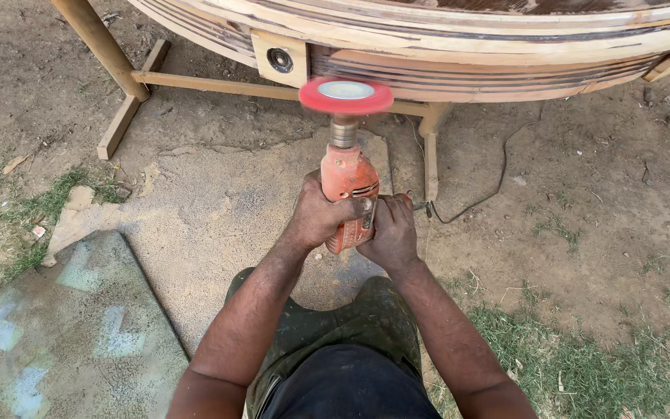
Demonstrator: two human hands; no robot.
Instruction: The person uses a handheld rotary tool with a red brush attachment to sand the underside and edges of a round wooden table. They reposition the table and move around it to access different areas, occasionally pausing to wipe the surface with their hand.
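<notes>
We hold a drill [348, 186] with both hands; our left hand [321, 216] is wrapped around its orange body from the left side, fingers closed on it; our right hand [391, 233] is clenched on the same body from the right, just beside the left hand, the two nearly touching; the drill stands upright between them, its top pointing away from us.

The drill is orange-red and worn, with a grey metal neck above our hands; on this neck sits a round red disc [346, 95] with a pale centre; its edge looks blurred; the disc is right under the lower edge of the curved wooden frame [459, 46] beyond our hands, and we cannot tell if it touches the wood.

A thin cable [498, 182] runs over the ground to the right of our right hand; a wooden stand [129, 85] is far to the left above our left hand; pale sawdust [219, 209] covers the soil left of our hands; a grey slab [71, 341] lies lower left, near our left elbow; grass [583, 365] grows at the lower right.
</notes>
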